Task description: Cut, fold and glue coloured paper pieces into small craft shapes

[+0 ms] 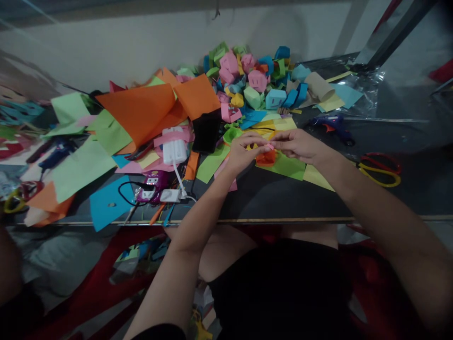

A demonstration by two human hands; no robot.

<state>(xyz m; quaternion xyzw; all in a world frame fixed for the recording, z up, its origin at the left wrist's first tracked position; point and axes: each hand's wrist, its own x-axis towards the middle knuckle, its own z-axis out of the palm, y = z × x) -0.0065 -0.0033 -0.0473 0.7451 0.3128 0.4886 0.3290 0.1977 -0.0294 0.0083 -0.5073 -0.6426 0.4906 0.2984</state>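
Between my two hands is a small pink paper piece (270,147), pinched at the fingertips over the dark table (255,205). My left hand (245,150) closes on it from the left, my right hand (296,144) from the right. Just below the fingers lies an orange paper piece (266,158), partly covered by them. Green paper strips (292,166) are spread under and beside the hands. A green roll of paper (232,135) sits by my left hand.
Folded paper shapes (257,81) are piled at the back. A glue gun (332,127) and scissors (384,170) lie to the right. Left are orange sheets (141,111), a black phone (205,132), a purple power strip (152,187) and cables. Part of another person shows at far left.
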